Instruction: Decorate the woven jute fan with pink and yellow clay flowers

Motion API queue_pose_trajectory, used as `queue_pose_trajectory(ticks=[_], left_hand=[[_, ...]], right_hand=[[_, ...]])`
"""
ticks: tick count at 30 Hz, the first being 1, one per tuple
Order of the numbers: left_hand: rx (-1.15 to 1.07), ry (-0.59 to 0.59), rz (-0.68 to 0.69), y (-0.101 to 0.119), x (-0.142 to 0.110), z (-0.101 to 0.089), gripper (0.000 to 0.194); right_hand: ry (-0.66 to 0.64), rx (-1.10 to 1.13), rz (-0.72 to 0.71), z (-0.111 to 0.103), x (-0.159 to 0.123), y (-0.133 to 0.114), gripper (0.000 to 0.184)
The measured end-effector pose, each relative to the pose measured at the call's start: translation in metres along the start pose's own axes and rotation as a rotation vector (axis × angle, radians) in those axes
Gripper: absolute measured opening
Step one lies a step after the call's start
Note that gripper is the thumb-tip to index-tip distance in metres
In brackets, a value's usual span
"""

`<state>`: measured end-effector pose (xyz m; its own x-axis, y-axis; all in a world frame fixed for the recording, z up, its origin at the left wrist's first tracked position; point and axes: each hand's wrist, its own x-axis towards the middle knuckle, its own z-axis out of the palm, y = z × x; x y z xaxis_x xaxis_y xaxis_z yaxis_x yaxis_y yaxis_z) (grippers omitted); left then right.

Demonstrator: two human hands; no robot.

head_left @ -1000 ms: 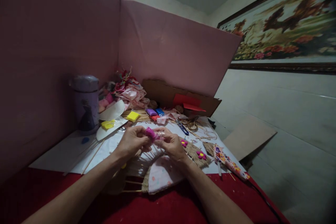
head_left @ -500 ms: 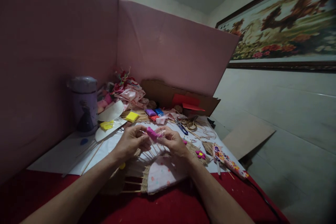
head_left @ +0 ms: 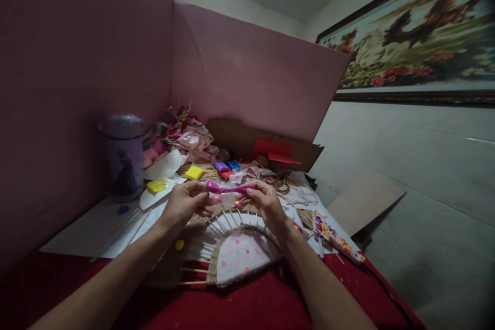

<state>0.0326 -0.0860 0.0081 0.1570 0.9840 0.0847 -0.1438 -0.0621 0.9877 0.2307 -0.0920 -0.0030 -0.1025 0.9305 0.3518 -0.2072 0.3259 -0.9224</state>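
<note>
Pink panels (head_left: 255,67), 1 framed horse picture (head_left: 417,36)

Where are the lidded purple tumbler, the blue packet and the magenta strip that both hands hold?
Purple tumbler (head_left: 126,167): head view, middle of its body.
Blue packet (head_left: 233,166): head view, middle of its face.
Magenta strip (head_left: 229,190): head view, its thin middle.

Glossy magenta strip (head_left: 231,189), soft-looking, drawn out roughly level between the left hand (head_left: 187,201) and the right hand (head_left: 266,203), rounded and thicker beside the left fingertips, narrower midway, its other end at the right fingertips
</note>
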Motion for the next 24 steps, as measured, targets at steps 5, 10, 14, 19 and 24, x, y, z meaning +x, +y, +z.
queue_pose_trajectory(ticks=[5, 10, 14, 19, 24], left_hand=[[-0.019, -0.021, -0.014, -0.005, 0.002, -0.002, 0.021], [-0.035, -0.057, -0.005, -0.013, 0.003, -0.003, 0.021], [-0.044, -0.07, -0.013, -0.011, 0.002, -0.002, 0.02], [-0.039, -0.093, -0.019, -0.009, 0.001, -0.001, 0.021], [-0.022, -0.1, -0.012, -0.005, -0.001, -0.001, 0.021]], right_hand=[[0.116, 0.081, -0.01, 0.003, 0.0, -0.002, 0.033], [0.08, 0.045, -0.015, 0.009, -0.002, 0.001, 0.02], [0.061, -0.124, -0.058, 0.01, -0.004, 0.002, 0.011], [0.099, -0.325, -0.085, 0.011, -0.004, 0.005, 0.012], [0.106, -0.459, -0.2, 0.01, -0.004, 0.011, 0.021]])
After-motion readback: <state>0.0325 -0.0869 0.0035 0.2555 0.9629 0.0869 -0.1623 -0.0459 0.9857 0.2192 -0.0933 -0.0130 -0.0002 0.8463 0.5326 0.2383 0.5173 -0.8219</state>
